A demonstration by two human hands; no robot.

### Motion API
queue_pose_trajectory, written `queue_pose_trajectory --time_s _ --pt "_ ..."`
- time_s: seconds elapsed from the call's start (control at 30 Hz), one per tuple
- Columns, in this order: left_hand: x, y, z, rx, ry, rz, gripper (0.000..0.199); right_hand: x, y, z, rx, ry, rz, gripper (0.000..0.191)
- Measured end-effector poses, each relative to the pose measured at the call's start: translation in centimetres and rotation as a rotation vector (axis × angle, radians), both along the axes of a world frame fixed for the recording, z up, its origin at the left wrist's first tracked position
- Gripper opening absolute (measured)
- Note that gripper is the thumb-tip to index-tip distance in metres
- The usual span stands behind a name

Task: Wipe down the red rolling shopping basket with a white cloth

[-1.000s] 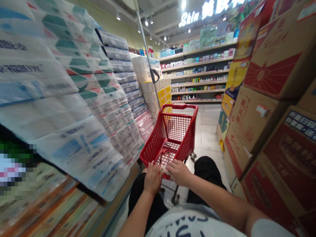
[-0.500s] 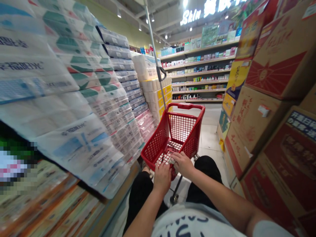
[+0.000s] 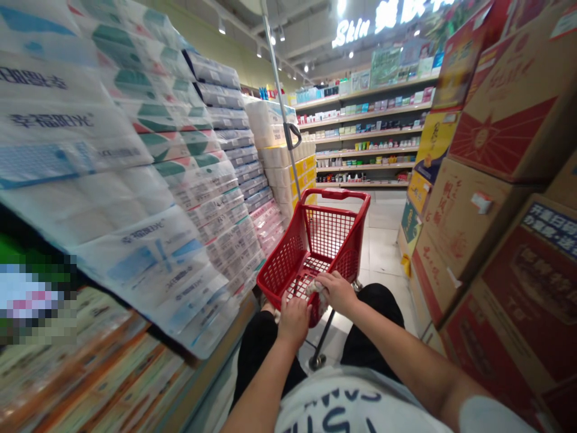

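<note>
A red shopping cart (image 3: 325, 233) with a lattice basket stands before me. My left hand (image 3: 294, 319) is closed over the basket's near rim, its fingers curled to the inside. Just right of it, my right hand (image 3: 338, 293) is closed on a small whitish cloth (image 3: 317, 288), pressed against the near right part of the rim. Part of the cloth hangs down outside the basket. My right fingertips are partly hidden by the cloth. Inside the basket, its lattice floor shows.
Stacked packs of tissue paper (image 3: 130, 156) rise along the left. Cardboard boxes (image 3: 473, 210) are piled on the right. Shelves of small goods (image 3: 365, 129) stand at the back. A metal pole (image 3: 280, 90) rises beside the cart; pale tiled floor (image 3: 381, 252) lies between the stacks.
My right hand has shifted slightly along the rim, and more of the cloth shows. The left hand stays on the rim. The cart appears slightly farther left, and the view has turned a little.
</note>
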State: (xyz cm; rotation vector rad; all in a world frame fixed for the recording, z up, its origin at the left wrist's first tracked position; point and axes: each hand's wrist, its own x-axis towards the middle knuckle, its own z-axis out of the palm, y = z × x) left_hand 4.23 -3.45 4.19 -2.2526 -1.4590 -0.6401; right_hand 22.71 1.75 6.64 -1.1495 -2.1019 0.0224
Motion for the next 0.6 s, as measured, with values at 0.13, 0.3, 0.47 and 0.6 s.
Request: queue_pose_trajectory --time_s 0.13,0.3,0.47,0.6 --pt "-0.2 0.1 0.3 0.000 -0.031 0.037 0.030 -0.7 0.6 0.3 -0.073 0.047 -0.028 0.023" --pt "1.8 0.0 1.0 -0.139 -0.119 0.161 0.027 -2.3 -0.1 0.1 -0.050 0.036 -0.014 0.020" --pt "3.0 0.4 0.9 -0.191 -0.140 0.207 0.027 -0.8 0.7 0.5 -0.030 -0.037 0.018 0.022" --pt "2.6 0.7 0.4 -0.174 -0.121 0.211 0.026 1.1 2.1 0.6 -0.028 -0.023 -0.013 0.026"
